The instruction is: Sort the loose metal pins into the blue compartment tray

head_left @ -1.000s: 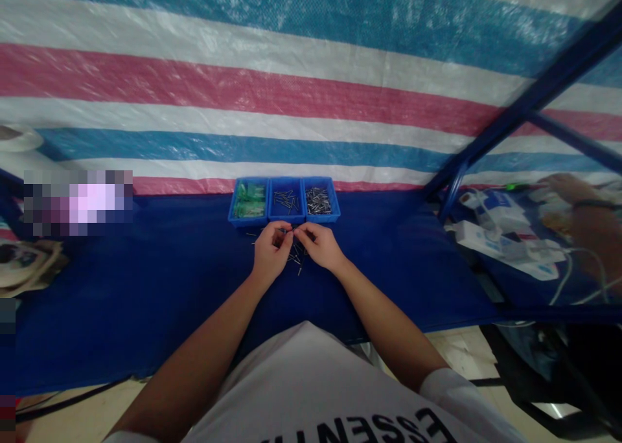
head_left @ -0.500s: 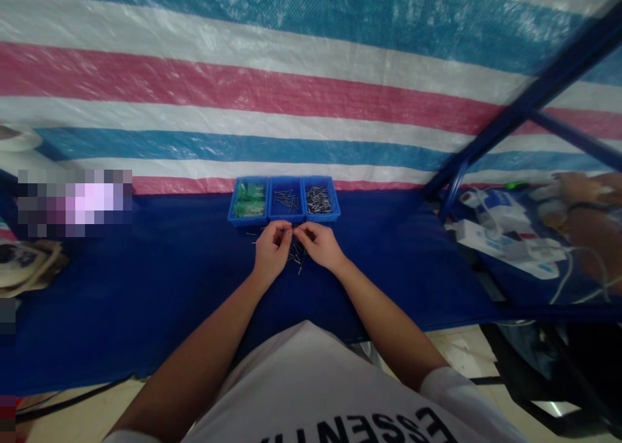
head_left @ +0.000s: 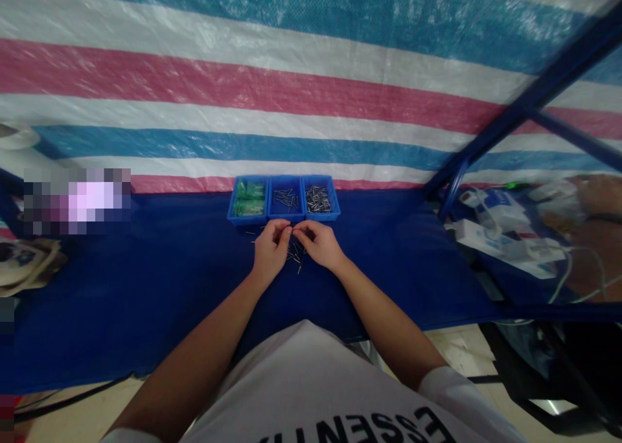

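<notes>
My left hand (head_left: 270, 250) and my right hand (head_left: 321, 244) meet fingertip to fingertip over a small heap of loose metal pins (head_left: 295, 256) on the blue table cloth (head_left: 146, 281). Both hands are pinched shut on a tiny part between them, too small to name. Just behind the hands stand three joined blue bins. The left bin (head_left: 249, 201) holds green pieces, the middle bin (head_left: 286, 201) holds dark pins, the right bin (head_left: 318, 199) holds silvery pins.
A striped tarp (head_left: 291, 87) hangs behind the table. A blue metal frame post (head_left: 490, 132) slants at the right. Past it another person's forearm (head_left: 595, 226) lies among white devices and cables (head_left: 505, 236). A bag (head_left: 24, 261) sits at the far left.
My hands have stayed pinched together over the pins, only shifting slightly. The other person's arm at the right has drifted a little.
</notes>
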{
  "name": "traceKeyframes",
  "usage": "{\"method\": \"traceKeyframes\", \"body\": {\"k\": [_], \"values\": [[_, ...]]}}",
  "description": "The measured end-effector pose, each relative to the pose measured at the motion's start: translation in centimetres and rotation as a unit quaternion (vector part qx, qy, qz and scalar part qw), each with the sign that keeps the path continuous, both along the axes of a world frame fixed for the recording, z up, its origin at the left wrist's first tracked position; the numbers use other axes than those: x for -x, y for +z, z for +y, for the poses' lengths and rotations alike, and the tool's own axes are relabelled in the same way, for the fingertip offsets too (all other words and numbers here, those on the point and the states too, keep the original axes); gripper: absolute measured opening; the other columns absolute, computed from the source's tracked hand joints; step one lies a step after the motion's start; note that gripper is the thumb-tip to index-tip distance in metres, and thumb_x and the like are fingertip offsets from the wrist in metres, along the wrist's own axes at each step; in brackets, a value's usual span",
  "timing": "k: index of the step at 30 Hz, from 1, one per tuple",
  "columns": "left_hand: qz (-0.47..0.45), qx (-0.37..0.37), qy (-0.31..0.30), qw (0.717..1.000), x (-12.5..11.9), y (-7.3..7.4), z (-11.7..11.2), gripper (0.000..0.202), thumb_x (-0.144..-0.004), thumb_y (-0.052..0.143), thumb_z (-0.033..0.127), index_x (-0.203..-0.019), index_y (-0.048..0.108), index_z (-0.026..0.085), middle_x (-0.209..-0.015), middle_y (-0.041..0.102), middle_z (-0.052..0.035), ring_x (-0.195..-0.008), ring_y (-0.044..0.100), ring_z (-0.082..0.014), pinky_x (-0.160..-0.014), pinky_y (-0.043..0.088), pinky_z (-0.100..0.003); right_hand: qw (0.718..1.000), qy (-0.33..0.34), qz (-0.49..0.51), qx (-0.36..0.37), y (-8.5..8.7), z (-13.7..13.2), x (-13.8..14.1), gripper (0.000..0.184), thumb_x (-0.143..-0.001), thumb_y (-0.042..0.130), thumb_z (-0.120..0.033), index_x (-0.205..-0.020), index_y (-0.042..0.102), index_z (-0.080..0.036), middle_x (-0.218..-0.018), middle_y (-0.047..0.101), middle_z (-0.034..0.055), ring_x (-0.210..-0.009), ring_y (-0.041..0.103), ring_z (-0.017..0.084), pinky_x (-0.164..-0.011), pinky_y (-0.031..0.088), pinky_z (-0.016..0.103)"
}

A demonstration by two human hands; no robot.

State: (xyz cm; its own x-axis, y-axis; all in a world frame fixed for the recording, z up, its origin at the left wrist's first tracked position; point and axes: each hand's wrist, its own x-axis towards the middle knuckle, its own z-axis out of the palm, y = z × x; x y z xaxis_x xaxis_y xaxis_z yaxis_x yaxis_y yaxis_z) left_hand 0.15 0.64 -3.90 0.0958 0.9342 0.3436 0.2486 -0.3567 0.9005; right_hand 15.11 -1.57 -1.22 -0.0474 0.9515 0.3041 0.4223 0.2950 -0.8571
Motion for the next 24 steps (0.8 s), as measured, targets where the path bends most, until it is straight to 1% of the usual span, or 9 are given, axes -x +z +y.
{"method": "traceKeyframes", "body": {"k": [7, 10, 14, 20, 24], "values": [[-0.006, 0.013, -0.006, 1.0, 0.1, 0.34, -0.2, 0.019, -0.087, 0.058, 0.033, -0.101, 0.059, 0.02, -0.083, 0.064, -0.0011, -0.063, 0.057, -0.0103, -0.056, 0.044, -0.022, 1.0, 0.001, -0.01, 0.003, -0.18, 0.06, -0.05, 0.016, -0.089, 0.057, -0.029, -0.09, 0.068, -0.017, -0.083, 0.07, 0.0034, -0.07, 0.062, 0.013, -0.065, 0.047, 0.024], [-0.006, 0.011, -0.01, 1.0, 0.12, 0.48, -0.26, 0.019, -0.086, 0.059, 0.031, -0.102, 0.059, 0.02, -0.086, 0.063, -0.0012, -0.06, 0.054, -0.009, -0.053, 0.042, -0.022, 1.0, -0.004, -0.014, 0.004, -0.08, 0.07, -0.09, 0.017, -0.089, 0.057, -0.029, -0.091, 0.069, -0.018, -0.084, 0.07, 0.0038, -0.071, 0.062, 0.013, -0.065, 0.047, 0.024], [-0.004, 0.004, -0.009, 1.0, 0.13, 0.53, -0.25, 0.017, -0.085, 0.059, 0.027, -0.1, 0.059, 0.02, -0.092, 0.064, -0.0028, -0.06, 0.054, -0.0088, -0.054, 0.042, -0.022, 1.0, -0.01, -0.022, 0.011, -0.03, 0.06, -0.16, 0.016, -0.089, 0.058, -0.028, -0.092, 0.069, -0.018, -0.082, 0.07, 0.0036, -0.071, 0.062, 0.013, -0.065, 0.047, 0.024], [-0.012, 0.016, -0.013, 1.0, 0.1, 0.61, -0.27, 0.018, -0.084, 0.059, 0.027, -0.1, 0.059, 0.02, -0.086, 0.063, -0.001, -0.058, 0.055, -0.0094, -0.054, 0.044, -0.023, 1.0, -0.013, -0.025, 0.007, -0.02, 0.02, -0.17, 0.016, -0.089, 0.058, -0.028, -0.092, 0.07, -0.018, -0.084, 0.071, 0.0039, -0.07, 0.062, 0.013, -0.064, 0.046, 0.024], [-0.009, 0.016, -0.016, 1.0, 0.1, 0.63, -0.28, 0.018, -0.085, 0.058, 0.028, -0.101, 0.059, 0.02, -0.086, 0.063, -0.0013, -0.059, 0.055, -0.0096, -0.055, 0.044, -0.023, 1.0, -0.012, -0.018, 0.003, 0.01, 0.0, -0.12, 0.017, -0.089, 0.057, -0.028, -0.092, 0.07, -0.017, -0.084, 0.071, 0.0044, -0.07, 0.062, 0.013, -0.065, 0.047, 0.024]]}}
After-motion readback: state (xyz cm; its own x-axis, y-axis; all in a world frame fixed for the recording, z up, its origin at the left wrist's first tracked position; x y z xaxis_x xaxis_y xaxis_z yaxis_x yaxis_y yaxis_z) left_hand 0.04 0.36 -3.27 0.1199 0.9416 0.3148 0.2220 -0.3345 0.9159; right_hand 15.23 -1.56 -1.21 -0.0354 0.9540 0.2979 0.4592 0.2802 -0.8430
